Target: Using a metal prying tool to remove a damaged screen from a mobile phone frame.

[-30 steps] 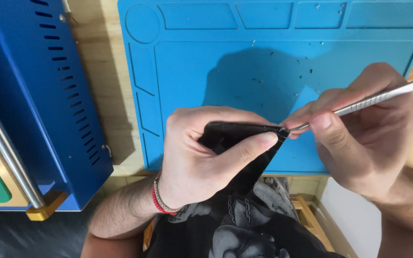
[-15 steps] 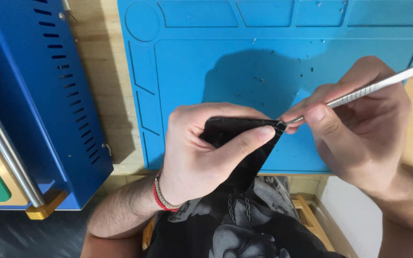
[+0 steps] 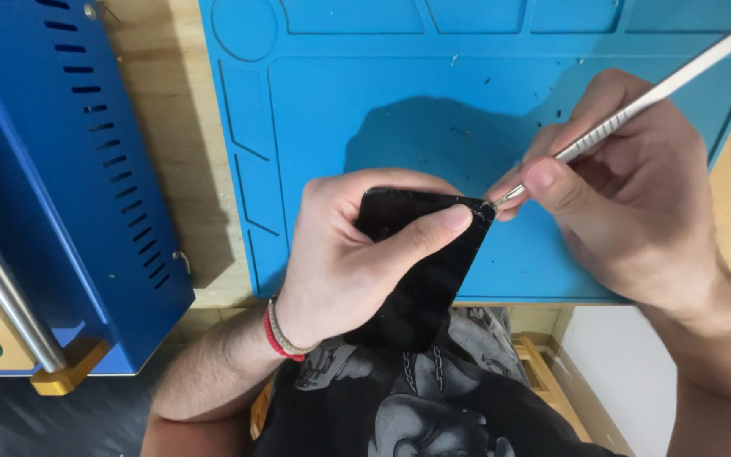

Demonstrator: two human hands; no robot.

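Note:
My left hand (image 3: 353, 254) grips a black phone (image 3: 420, 271) with a glossy dark face, thumb laid across its upper part. The phone tilts over the near edge of the blue work mat (image 3: 399, 110). My right hand (image 3: 628, 195) pinches a thin silver metal pry tool (image 3: 636, 106) like a pen. The tool's flat tip touches the phone's upper right corner. Its long shaft runs up and out of the frame's top right corner. A red and beige band circles my left wrist.
A blue metal machine (image 3: 52, 178) with vent slots, a steel bar and a brass foot stands at the left on the wooden bench (image 3: 175, 127). Several tiny screws (image 3: 467, 131) lie scattered on the mat. My lap in a black printed shirt fills the bottom.
The phone and both hands have shifted slightly; the tool tip stays at the phone's upper right corner, and the shaft now points a little higher.

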